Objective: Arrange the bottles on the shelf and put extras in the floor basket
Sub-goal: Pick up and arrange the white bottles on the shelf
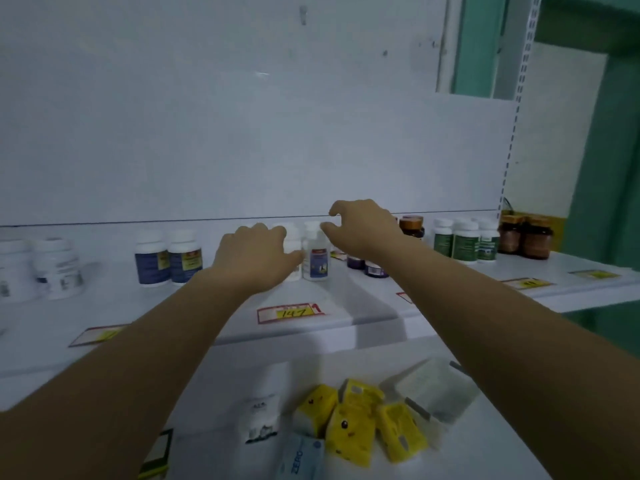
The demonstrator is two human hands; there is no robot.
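Observation:
On the white shelf (346,306) two small white bottles stand side by side at the middle. My left hand (254,252) grips the left white bottle (292,249), which it mostly hides. The right one, a white bottle with a blue and red label (316,259), stands free. My right hand (362,230) hovers just right of its cap, thumb and forefinger apart with nothing between them. Two blue-labelled white bottles (169,261) stand further left. The floor basket is out of view.
Big white jars (55,268) at the far left. Right of my hands: small dark purple jars (375,269), an amber bottle (412,226), three green-labelled bottles (465,244), brown jars (526,239). Price tags (289,311) line the shelf's front. Yellow packets (349,420) lie on the lower shelf.

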